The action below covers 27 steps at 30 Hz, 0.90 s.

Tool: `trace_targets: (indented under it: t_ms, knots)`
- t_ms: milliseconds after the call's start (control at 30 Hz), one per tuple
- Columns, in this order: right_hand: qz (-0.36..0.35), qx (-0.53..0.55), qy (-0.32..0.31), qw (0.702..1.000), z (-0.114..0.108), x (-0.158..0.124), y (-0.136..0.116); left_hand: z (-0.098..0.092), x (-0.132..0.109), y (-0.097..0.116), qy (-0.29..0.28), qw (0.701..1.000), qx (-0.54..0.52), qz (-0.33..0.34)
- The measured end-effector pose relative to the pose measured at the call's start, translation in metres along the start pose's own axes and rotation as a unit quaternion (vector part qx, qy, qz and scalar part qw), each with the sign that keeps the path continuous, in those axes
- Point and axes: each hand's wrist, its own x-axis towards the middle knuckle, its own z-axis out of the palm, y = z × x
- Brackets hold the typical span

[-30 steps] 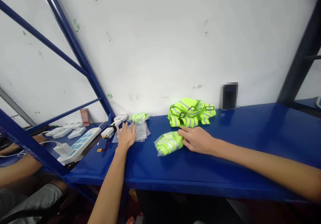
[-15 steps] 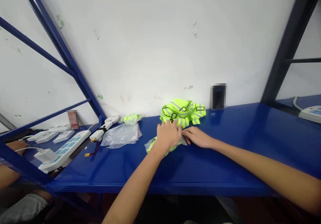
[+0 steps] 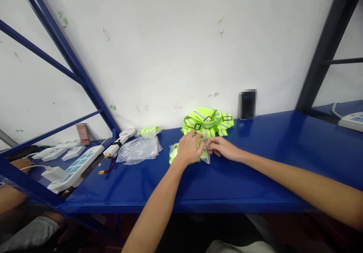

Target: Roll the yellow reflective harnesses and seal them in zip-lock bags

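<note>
A folded neon-yellow reflective vest in a clear plastic bag (image 3: 174, 154) lies on the blue shelf (image 3: 255, 177). My left hand (image 3: 189, 148) rests on top of it with fingers curled round the bag's right end. My right hand (image 3: 222, 148) pinches the same open end of the bag from the right. A loose heap of neon vests (image 3: 208, 120) lies just behind my hands against the wall.
A pile of empty clear bags (image 3: 138, 150) lies to the left, with another bagged vest (image 3: 147, 131) behind it. Further left are a small white fan (image 3: 124, 135), a red-wired connector (image 3: 104, 167) and power strips (image 3: 72, 166). Another person's arm (image 3: 14, 196) shows at the lower left. A dark box (image 3: 247, 104) leans on the wall.
My left hand left the pile of empty bags and moved right onto the bagged vest. Both hands now close on the bag's right end.
</note>
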Motion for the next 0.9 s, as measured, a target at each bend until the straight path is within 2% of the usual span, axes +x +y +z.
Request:
trace_targets:
  t_ms: [167, 333, 467, 633, 900]
  knots:
    - [0.021, 0.008, -0.068, 0.997, -0.006, 0.001, 0.001, 0.001, 0.001, 0.0, 0.022, 0.998, -0.012, 0.053]
    - [0.018, 0.009, -0.082, 0.996, -0.01, 0.001, -0.002, -0.005, 0.0, -0.001, 0.022, 0.998, -0.054, 0.039]
    - [0.005, 0.003, -0.107, 0.994, -0.012, 0.002, -0.001, -0.006, -0.001, -0.003, 0.003, 0.995, -0.072, 0.067]
    - [0.008, -0.011, -0.102, 0.995, -0.011, 0.0, -0.001, -0.004, 0.0, -0.003, -0.034, 0.991, -0.091, 0.095]
    - [0.011, 0.033, -0.073, 0.997, -0.011, 0.002, 0.002, -0.006, 0.002, -0.002, -0.043, 0.991, -0.106, 0.068]
